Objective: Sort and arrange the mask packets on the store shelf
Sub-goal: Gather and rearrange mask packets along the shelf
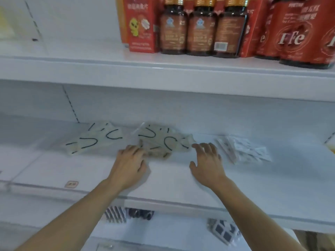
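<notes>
Two loose heaps of clear packets holding beige masks with black ear loops lie on the white middle shelf: a left heap and a middle heap. A third heap of white mask packets lies to the right. My left hand rests on the near left edge of the middle heap, fingers bent over the packets. My right hand hovers with spread fingers at the heap's right edge, fingertips close to a packet. Whether either hand grips a packet is blurred.
The upper shelf carries a red box, three brown bottles and large red canisters. Below the middle shelf lie more packaged goods. A small label sits on the shelf's front edge.
</notes>
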`<state>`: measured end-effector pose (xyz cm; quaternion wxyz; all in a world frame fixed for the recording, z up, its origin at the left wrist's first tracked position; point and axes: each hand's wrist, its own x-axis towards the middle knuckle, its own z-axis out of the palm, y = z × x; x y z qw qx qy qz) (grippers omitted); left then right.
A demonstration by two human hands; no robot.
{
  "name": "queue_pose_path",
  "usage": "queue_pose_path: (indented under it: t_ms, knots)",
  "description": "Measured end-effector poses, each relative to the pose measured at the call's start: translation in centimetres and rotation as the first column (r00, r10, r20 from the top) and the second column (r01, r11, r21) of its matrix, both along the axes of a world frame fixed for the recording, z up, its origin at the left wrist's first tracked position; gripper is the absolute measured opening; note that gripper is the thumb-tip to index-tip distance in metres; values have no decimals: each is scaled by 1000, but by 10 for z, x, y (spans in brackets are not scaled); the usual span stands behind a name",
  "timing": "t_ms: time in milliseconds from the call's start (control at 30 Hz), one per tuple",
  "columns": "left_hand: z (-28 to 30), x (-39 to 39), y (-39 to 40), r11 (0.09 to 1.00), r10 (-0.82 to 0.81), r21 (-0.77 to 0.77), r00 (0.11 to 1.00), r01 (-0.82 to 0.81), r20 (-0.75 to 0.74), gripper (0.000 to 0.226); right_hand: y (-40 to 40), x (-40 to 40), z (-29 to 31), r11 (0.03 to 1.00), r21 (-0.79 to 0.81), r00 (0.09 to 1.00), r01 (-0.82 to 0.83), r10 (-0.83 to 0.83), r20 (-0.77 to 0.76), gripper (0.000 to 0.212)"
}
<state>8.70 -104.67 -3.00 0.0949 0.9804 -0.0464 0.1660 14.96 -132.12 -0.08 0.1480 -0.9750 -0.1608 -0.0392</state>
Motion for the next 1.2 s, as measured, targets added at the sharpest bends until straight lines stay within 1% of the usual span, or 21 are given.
queue_pose_path:
  t_ms: [133, 233, 300, 400, 467, 567, 667, 733, 867, 1000, 1200]
  knots:
    - [12, -66, 99, 967, 253, -43, 967, -252, 18, 52, 108, -23, 10, 990, -26, 991, -137, 137, 2, 63]
    - [25, -117, 176, 925, 377, -41, 926, -377, -13, 65, 204, -55, 13, 964, -27, 965, -263, 264, 5, 64]
    - [32, -152, 227, 897, 442, -31, 897, -442, 0, 68, 270, -78, 13, 940, -45, 941, -338, 339, 15, 64]
    - [40, -207, 310, 851, 525, -2, 850, -525, 28, 62, 367, -113, 14, 898, 8, 898, -439, 439, 24, 63]
    - [48, -242, 361, 811, 585, 3, 811, -585, 2, 56, 425, -135, 15, 870, 31, 871, -491, 491, 7, 64]
    - [61, -290, 422, 764, 645, -7, 764, -645, -30, 54, 498, -162, 20, 833, 27, 833, -553, 553, -22, 65]
    - [72, -321, 485, 720, 694, 48, 720, -692, -19, 50, 570, -176, 25, 799, 32, 798, -601, 602, -29, 63]
    - [79, -332, 522, 679, 734, 62, 679, -732, -18, 51, 613, -179, 28, 779, 25, 778, -627, 627, -16, 62]
    - [76, -336, 592, 647, 763, 62, 645, -760, -47, 51, 698, -181, 26, 745, 21, 745, -666, 667, -31, 63]
    - [66, -315, 668, 657, 754, 62, 654, -751, -62, 51, 784, -167, 18, 726, 48, 726, -686, 687, -30, 64]
    - [56, -282, 783, 681, 727, 7, 675, -732, -123, 49, 910, -136, 11, 749, 82, 745, -658, 663, -80, 61]
